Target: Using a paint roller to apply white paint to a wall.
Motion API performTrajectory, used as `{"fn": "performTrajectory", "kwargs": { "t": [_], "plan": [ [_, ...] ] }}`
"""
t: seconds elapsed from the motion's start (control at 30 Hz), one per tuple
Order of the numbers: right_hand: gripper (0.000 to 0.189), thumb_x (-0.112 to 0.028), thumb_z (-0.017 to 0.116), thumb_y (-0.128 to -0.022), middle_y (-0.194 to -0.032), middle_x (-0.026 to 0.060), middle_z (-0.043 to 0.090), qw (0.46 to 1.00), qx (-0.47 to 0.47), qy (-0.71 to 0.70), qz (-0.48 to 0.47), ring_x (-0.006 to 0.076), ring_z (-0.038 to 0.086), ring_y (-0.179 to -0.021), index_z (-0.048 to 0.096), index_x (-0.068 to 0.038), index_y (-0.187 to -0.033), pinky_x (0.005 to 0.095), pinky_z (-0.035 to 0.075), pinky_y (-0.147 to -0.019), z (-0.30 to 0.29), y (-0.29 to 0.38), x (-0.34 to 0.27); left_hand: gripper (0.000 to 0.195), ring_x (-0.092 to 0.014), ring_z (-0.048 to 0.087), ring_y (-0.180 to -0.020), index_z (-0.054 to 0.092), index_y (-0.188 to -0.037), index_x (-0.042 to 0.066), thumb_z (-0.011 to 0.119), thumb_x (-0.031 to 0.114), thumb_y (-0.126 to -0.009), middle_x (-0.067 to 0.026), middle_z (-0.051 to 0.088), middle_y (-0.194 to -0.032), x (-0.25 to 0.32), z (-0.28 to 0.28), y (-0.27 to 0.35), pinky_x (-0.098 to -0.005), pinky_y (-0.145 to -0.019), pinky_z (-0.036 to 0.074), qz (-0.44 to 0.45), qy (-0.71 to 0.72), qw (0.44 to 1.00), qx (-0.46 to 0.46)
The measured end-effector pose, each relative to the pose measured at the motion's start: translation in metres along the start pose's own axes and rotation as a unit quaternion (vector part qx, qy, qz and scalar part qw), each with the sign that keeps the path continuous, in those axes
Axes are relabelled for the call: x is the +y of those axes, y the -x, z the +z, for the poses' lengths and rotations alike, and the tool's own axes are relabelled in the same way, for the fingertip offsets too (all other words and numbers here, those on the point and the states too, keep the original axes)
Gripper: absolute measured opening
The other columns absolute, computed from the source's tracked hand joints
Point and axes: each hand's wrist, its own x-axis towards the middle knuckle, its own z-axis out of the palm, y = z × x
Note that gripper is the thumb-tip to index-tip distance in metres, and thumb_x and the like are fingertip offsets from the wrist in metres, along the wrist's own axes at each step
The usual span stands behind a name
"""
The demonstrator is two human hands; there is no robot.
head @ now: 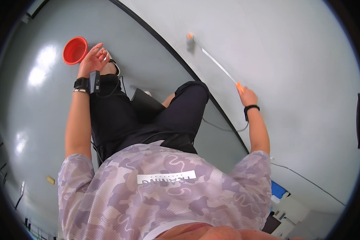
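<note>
My right hand [247,95] is closed around the orange grip of a long-handled tool [219,64]. Its thin metal rod runs up and left to an orange part and a blurred grey head [190,44], which lies against or close before the pale wall; contact cannot be told. My left hand [93,60], palm up with fingers loosely bent and apart, holds nothing. It is beside the rim of a red plastic bucket [75,51] on the grey floor; whether they touch is unclear. The bucket looks empty.
A black baseboard [168,46] divides the floor from the wall [300,75]. I sit with knees bent, a dark seat-like object [147,103] between my legs. Cables hang from devices on both wrists. A yellow object [50,180] lies lower left; a blue object [278,189] is lower right.
</note>
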Motion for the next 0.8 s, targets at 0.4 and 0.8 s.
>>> {"fn": "performTrajectory", "kwargs": {
  "t": [0.4, 0.8],
  "plan": [
    [0.054, -0.058, 0.042, -0.082, -0.065, 0.0128, 0.062, 0.985, 0.033, 0.160, -0.058, 0.0311, 0.061, -0.062, 0.059, -0.007, -0.074, 0.0401, 0.048, -0.054, -0.042, -0.015, -0.020, 0.033, -0.017, 0.054, -0.087, 0.043, -0.115, 0.000, 0.050, 0.013, -0.086, -0.0084, 0.055, -0.089, -0.005, -0.018, -0.004, -0.0337, -0.083, 0.043, 0.005, 0.034, 0.999, -0.027],
    [0.053, -0.056, 0.037, -0.085, -0.070, 0.0201, 0.060, 0.999, 0.034, 0.012, 0.014, 0.0391, 0.059, -0.068, 0.057, -0.006, -0.080, 0.0481, 0.046, -0.059, -0.007, -0.005, -0.012, 0.034, -0.016, 0.054, -0.089, 0.042, -0.117, -0.001, 0.049, 0.013, -0.087, -0.0088, 0.055, -0.091, -0.003, -0.013, 0.000, -0.0327, -0.084, 0.044, 0.008, 0.018, 1.000, -0.016]
  ]
}}
